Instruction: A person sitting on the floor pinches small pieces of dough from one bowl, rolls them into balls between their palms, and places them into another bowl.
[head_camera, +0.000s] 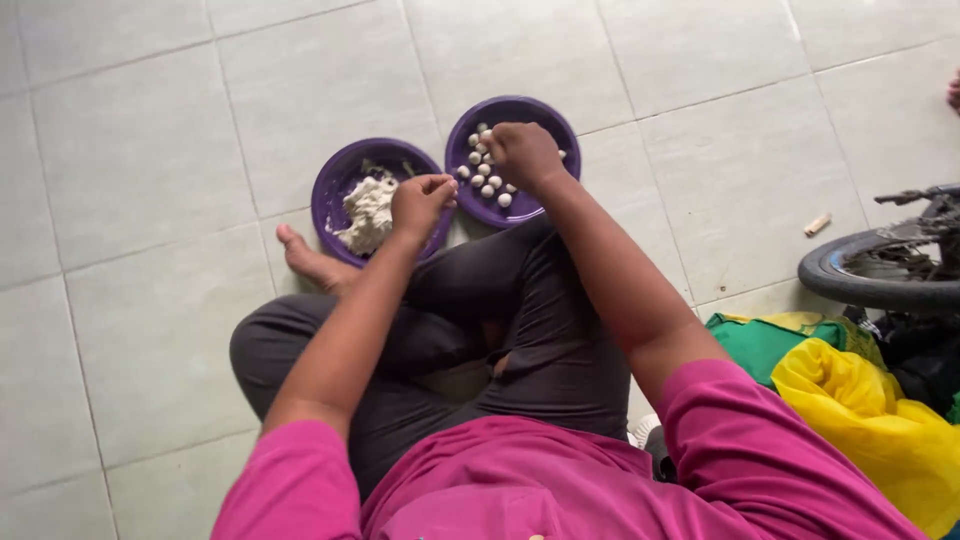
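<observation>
Overhead view of a person seated cross-legged on a tiled floor (140, 150). The left hand (420, 203), fingertips pinched together on a bit of dough too small to make out, hovers over a purple bowl (335, 180) holding a pale dough lump (368, 212). The right hand (522, 153), fingers curled downward, rests over a second purple bowl (545, 115) of small white dough balls (488, 183); whether it holds one cannot be told. A bicycle tyre (860, 282) lies well apart at right.

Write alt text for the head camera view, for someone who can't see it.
Seen from above, a person sitting cross-legged on a tiled floor holds the right hand over a purple bowl of small white balls. The left hand pinches at a purple bowl of pale dough.
</observation>
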